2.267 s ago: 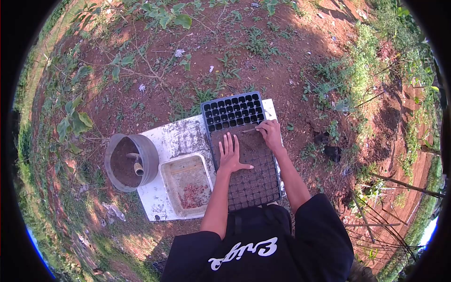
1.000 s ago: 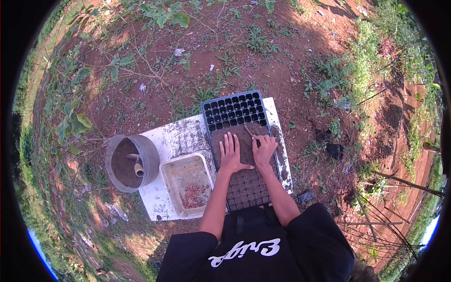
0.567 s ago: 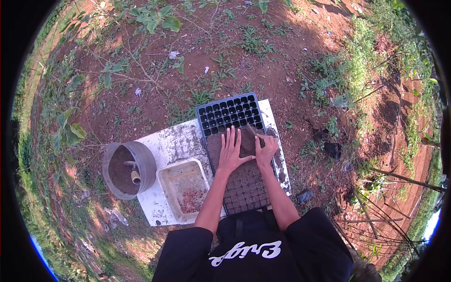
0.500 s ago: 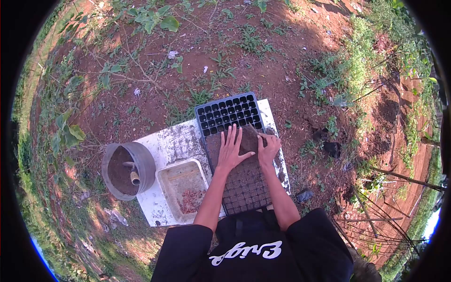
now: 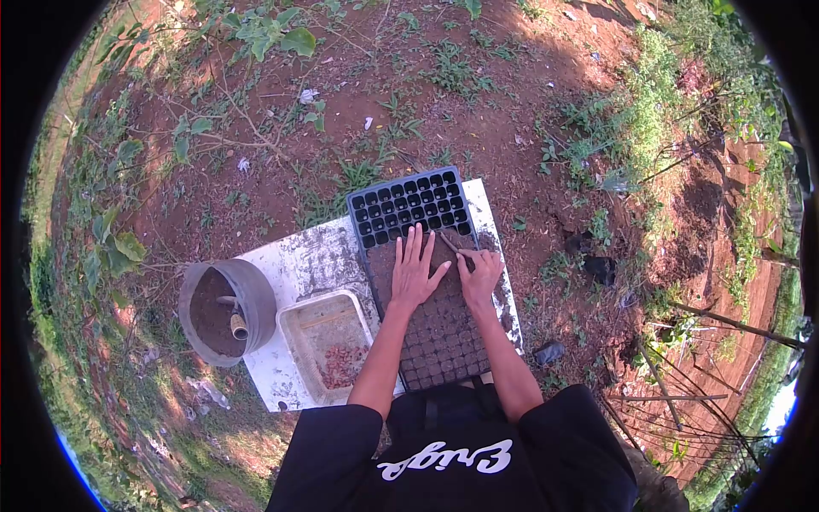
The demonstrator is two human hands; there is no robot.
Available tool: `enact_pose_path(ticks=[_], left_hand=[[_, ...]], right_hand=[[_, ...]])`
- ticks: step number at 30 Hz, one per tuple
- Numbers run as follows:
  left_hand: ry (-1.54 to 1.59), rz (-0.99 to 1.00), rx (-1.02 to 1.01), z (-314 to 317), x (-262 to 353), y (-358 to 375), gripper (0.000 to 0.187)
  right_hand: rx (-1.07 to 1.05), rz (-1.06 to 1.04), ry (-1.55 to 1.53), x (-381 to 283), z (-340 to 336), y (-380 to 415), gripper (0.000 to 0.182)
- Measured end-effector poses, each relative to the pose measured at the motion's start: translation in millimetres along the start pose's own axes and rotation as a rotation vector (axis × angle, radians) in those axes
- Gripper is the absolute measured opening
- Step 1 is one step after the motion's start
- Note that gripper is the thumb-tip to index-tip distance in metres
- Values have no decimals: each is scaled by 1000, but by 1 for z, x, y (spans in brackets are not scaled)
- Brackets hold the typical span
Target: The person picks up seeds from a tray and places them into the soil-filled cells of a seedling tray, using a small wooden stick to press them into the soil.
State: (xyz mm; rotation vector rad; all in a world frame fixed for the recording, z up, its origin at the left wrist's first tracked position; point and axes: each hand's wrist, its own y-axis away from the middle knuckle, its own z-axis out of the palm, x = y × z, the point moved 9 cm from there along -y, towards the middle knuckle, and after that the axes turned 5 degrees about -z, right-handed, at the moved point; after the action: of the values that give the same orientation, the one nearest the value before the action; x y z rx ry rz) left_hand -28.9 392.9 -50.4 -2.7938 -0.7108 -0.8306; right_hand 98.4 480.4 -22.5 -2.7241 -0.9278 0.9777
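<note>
A black seedling tray (image 5: 352,205) lies on a white board. Its far rows of cells are bare, while dark soil (image 5: 439,337) fills the nearer ones, marked out in small squares close to my body. My left hand (image 5: 413,277) rests flat on the soil, fingers stretched toward the bare cells and thumb out to the right. On the right side of the tray, my right hand (image 5: 483,275) pinches a thin stick (image 5: 448,242) that slants up and left, its tip at the border between soil and bare cells.
Left of the tray, a cream basin (image 5: 286,341) holds small reddish pieces (image 5: 341,365). Beside it stands a grey round container (image 5: 263,299) of soil with a wooden-handled tool (image 5: 239,326) inside. The white board (image 5: 311,252) lies on weedy red ground; sticks (image 5: 738,324) lie at right.
The right hand and the stick have shifted slightly left and down, and the stick lies at a lower slant. The left hand keeps its place on the soil. The whole view has shifted a little.
</note>
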Motion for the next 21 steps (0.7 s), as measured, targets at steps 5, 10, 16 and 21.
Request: enact_pose_path(ticks=[5,10,16,21], left_hand=[[-87,-36,-4,6,9,-7,79],[-93,-23,-4,8,17,-14,79],[-58,-47,43,5,14,-21,75],[-129,8,-59,6,15,-26,74]], right_hand=[[53,62,-15,9,-8,-4,10],[80,182,71,27,-10,-4,9],[58,139,42,27,-4,-6,7],[81,95,42,29,-2,-26,7]])
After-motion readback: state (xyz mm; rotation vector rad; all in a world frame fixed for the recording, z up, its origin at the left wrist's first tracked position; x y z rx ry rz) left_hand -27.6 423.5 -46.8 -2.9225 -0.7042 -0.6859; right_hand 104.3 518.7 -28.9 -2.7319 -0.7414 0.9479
